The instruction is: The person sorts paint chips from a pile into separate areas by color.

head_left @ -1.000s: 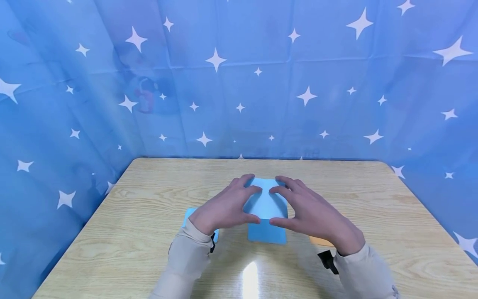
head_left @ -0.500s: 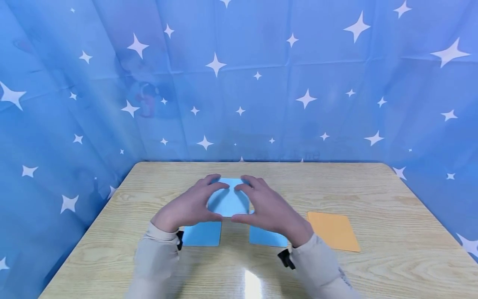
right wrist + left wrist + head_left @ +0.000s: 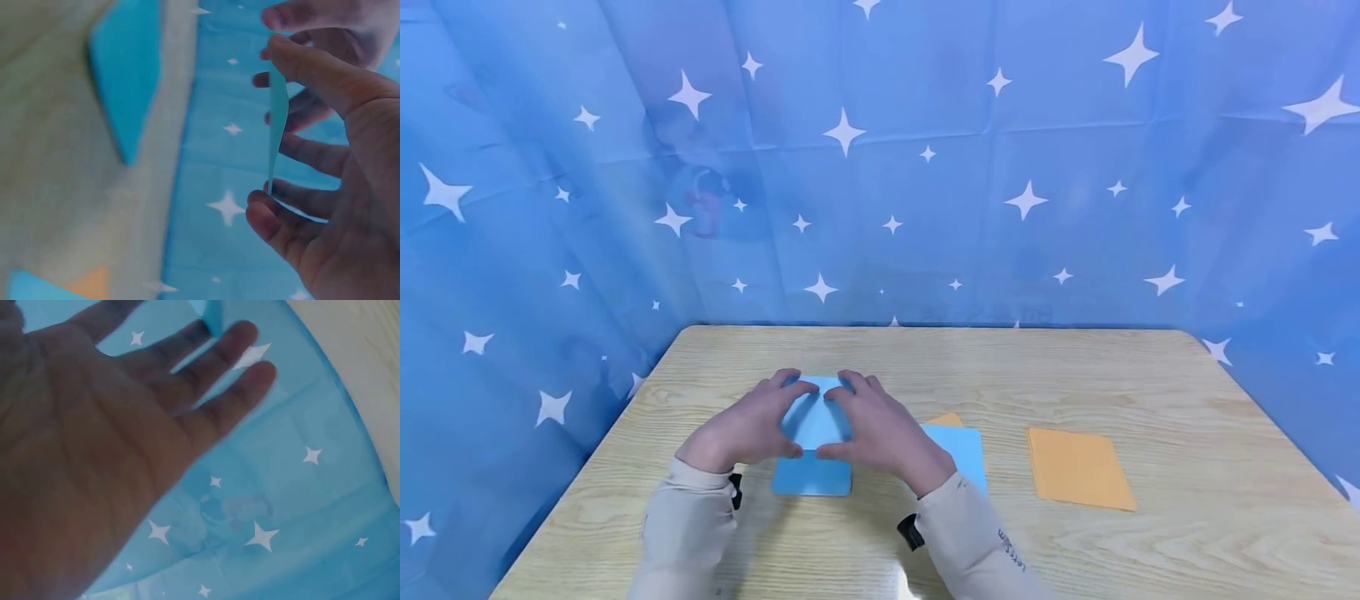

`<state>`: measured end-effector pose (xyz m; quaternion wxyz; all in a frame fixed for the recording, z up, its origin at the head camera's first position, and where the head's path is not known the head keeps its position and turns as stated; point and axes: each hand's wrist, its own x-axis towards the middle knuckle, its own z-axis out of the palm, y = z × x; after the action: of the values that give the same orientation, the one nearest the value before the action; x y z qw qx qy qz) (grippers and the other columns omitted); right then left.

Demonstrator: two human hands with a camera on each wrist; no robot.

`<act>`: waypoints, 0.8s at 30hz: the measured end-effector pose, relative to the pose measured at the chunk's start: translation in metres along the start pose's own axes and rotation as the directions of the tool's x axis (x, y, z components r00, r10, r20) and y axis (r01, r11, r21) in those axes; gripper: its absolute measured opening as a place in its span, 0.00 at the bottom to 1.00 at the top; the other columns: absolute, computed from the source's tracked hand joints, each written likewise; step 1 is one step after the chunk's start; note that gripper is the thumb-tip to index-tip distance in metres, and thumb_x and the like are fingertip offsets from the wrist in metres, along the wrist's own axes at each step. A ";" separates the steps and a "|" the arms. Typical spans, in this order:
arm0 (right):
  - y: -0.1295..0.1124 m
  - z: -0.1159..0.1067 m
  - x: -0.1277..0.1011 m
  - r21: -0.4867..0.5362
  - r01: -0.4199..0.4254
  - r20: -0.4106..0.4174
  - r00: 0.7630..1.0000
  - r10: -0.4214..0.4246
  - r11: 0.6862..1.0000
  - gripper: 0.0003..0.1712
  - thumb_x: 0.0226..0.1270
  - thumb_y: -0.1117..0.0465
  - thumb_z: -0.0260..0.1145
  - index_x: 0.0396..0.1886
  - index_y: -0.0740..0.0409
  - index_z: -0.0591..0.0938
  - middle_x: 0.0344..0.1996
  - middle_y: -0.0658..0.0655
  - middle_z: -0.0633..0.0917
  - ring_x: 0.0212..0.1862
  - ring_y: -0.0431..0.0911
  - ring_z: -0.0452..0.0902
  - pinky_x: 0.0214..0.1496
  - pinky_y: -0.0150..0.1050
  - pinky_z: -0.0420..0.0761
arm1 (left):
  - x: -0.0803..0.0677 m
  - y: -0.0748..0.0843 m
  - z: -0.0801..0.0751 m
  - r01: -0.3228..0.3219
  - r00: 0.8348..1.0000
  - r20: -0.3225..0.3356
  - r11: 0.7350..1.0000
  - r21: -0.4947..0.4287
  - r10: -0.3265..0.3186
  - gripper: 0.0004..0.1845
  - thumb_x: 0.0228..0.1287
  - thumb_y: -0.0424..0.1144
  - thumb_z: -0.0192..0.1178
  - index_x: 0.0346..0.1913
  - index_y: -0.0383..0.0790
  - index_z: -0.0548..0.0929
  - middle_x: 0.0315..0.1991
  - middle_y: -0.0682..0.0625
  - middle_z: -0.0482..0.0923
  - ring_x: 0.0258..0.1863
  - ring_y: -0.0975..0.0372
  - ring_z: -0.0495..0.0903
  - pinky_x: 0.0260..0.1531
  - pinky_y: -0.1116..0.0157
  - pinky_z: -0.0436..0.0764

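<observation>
Both hands held one light blue sheet (image 3: 815,423) above the left part of the wooden worktop (image 3: 1150,400). The left hand (image 3: 747,429) gripped the sheet's left edge, its fingers curled over the far corner and its thumb at the near one. The right hand (image 3: 880,433) held the opposite edge in the same way. In the right wrist view the sheet (image 3: 277,119) showed edge-on and slightly bowed, pinched between the right hand's fingertip (image 3: 287,53) at one end and its thumb at the other. In the left wrist view the left hand (image 3: 94,444) filled most of the picture with its fingers fairly straight, and only a corner of the sheet (image 3: 209,312) showed past them.

Directly under the held sheet lay a darker blue card (image 3: 812,477) flat on the worktop, close to the person's left sleeve (image 3: 685,533). Just to its right lay a second blue card (image 3: 966,454), partly hidden by the right forearm, with an orange corner (image 3: 946,420) showing from under its far edge. Well apart to the right lay an orange card (image 3: 1078,468) on its own. A blue curtain with white stars (image 3: 1000,167) hung round the worktop on three sides.
</observation>
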<state>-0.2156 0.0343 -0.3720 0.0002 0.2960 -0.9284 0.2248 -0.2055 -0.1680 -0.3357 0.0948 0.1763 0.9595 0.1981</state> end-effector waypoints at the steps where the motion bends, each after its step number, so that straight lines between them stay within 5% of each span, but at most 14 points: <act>1: 0.001 0.004 0.002 0.004 -0.001 0.009 1.000 0.001 1.000 0.39 0.62 0.41 0.75 0.68 0.55 0.77 0.75 0.62 0.67 0.71 0.59 0.66 0.59 0.50 0.81 | 0.000 -0.001 0.002 0.017 1.000 0.004 1.000 0.006 -0.017 0.41 0.51 0.31 0.78 0.71 0.40 0.74 0.76 0.35 0.59 0.69 0.39 0.65 0.56 0.44 0.79; 14: 0.013 0.032 0.004 0.050 -0.032 0.084 0.996 0.028 0.998 0.37 0.62 0.42 0.75 0.67 0.53 0.78 0.74 0.63 0.68 0.70 0.61 0.68 0.60 0.52 0.80 | 0.016 -0.002 0.022 0.094 0.992 0.071 0.988 0.123 -0.103 0.45 0.41 0.32 0.83 0.67 0.40 0.76 0.66 0.41 0.72 0.58 0.45 0.73 0.56 0.42 0.77; 24: 0.009 0.047 0.003 -0.144 0.011 0.101 0.995 0.003 0.990 0.38 0.60 0.37 0.74 0.64 0.53 0.81 0.67 0.63 0.76 0.67 0.60 0.72 0.63 0.52 0.77 | 0.021 -0.005 0.039 0.142 0.981 0.110 0.975 0.170 -0.162 0.45 0.36 0.31 0.83 0.65 0.42 0.78 0.62 0.44 0.76 0.53 0.48 0.73 0.53 0.44 0.77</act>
<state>-0.2165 0.0196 -0.4181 -0.0248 0.3080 -0.9404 0.1419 -0.2166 -0.1509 -0.3753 0.1541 0.1213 0.9754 0.1005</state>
